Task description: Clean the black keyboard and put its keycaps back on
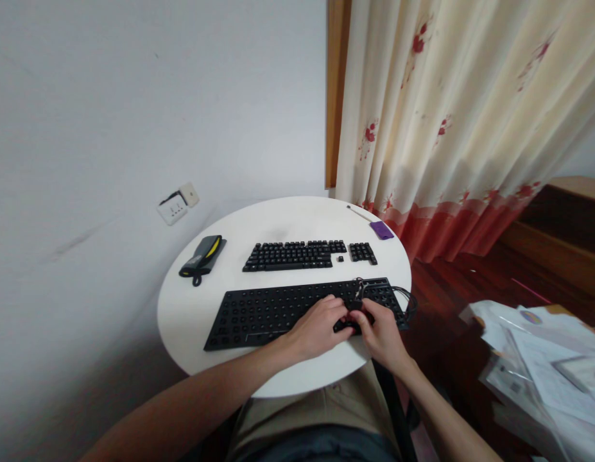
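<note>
A black keyboard [263, 314] lies on the white round table, and its rows of switches are mostly bare of keycaps. Over the keyboard's right part my left hand [321, 326] and my right hand [380, 330] meet, fingers curled together. Between their fingertips is a small black piece [355, 305], its kind too small to tell. Thin wire-like strands [359, 289] rise just behind it. My fingers partly hide the keys beneath. Beyond the keyboard, removed black keycaps [287, 255] stand in rows, with a smaller block of keycaps [362, 253] and one loose keycap [340, 259] to the right.
A dark pouch with yellow trim [201, 256] lies at the table's left. A purple cloth [381, 230] and a thin stick [359, 213] lie back right. A black cable [411, 301] loops over the right edge. Papers and plastic bags [542, 366] are piled at right.
</note>
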Available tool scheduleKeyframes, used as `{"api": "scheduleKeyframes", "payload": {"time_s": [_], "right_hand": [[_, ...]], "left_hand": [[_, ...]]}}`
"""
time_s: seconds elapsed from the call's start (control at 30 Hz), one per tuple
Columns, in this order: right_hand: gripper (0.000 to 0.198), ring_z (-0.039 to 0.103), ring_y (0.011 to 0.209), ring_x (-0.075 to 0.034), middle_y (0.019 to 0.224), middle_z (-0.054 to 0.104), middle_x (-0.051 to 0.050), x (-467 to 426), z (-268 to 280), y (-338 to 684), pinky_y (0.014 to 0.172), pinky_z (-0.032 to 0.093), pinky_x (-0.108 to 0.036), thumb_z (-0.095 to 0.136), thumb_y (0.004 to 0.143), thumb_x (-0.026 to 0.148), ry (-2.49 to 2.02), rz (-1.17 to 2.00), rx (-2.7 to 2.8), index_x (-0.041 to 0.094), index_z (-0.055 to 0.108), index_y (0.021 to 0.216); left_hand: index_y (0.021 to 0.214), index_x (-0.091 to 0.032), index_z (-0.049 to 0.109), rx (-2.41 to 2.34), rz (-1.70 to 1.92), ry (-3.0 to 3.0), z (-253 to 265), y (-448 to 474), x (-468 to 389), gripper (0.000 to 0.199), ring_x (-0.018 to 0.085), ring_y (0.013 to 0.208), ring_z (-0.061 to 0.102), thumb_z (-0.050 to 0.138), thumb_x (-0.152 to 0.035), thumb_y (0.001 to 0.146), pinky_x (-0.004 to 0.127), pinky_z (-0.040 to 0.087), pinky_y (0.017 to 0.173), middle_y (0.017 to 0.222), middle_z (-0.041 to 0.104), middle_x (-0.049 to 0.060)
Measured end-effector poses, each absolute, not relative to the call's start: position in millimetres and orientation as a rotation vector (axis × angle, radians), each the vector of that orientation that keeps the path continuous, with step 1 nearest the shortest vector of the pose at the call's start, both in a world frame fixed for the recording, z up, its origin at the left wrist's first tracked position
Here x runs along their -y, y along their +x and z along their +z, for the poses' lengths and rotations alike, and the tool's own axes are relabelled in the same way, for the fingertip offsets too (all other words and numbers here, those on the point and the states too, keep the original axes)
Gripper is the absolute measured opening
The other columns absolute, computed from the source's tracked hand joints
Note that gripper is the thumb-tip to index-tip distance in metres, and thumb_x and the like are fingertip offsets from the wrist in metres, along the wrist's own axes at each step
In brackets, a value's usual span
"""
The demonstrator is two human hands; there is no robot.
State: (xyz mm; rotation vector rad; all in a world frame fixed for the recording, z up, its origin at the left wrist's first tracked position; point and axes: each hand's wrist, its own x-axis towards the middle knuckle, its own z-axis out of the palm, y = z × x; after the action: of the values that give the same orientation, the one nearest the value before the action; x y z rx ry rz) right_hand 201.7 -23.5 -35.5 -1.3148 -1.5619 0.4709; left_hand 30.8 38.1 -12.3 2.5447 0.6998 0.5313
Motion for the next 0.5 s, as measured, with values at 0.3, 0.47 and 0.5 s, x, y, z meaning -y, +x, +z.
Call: {"api": "scheduleKeyframes", "payload": {"time_s": [0.3,0.47,0.5], "right_hand": [[0.021,0.059,0.070,-0.019,0.077,0.065,-0.004,27.8,-34.0,192.6,0.065,0.043,-0.029,0.048,0.097,0.034,-1.363,0.372,1.425,0.020,0.056,0.083],[0.020,0.060,0.067,-0.019,0.077,0.065,-0.004,39.1,-22.8,186.9,0.063,0.042,-0.028,0.045,0.100,0.035,-1.418,0.374,1.373,0.022,0.053,0.087],[0.021,0.059,0.066,-0.019,0.076,0.065,-0.003,40.5,-21.7,186.9,0.062,0.042,-0.028,0.046,0.100,0.036,-1.425,0.384,1.362,0.022,0.053,0.087]], "left_hand": [[0.101,-0.021,0.063,-0.715,0.751,2.386,-11.3,27.8,-34.4,0.012,0.019,0.097,0.058,0.066,-0.024,0.090,0.033,0.049,0.088,0.099,0.066,0.004],[0.117,-0.020,0.057,-0.666,0.757,2.665,-7.2,26.4,-24.5,0.020,0.021,0.101,0.057,0.056,-0.024,0.097,0.036,0.048,0.092,0.107,0.065,0.006],[0.116,-0.021,0.058,-0.662,0.724,2.758,-4.8,26.6,-22.7,0.019,0.022,0.100,0.057,0.053,-0.024,0.098,0.037,0.047,0.091,0.107,0.065,0.007]]}}
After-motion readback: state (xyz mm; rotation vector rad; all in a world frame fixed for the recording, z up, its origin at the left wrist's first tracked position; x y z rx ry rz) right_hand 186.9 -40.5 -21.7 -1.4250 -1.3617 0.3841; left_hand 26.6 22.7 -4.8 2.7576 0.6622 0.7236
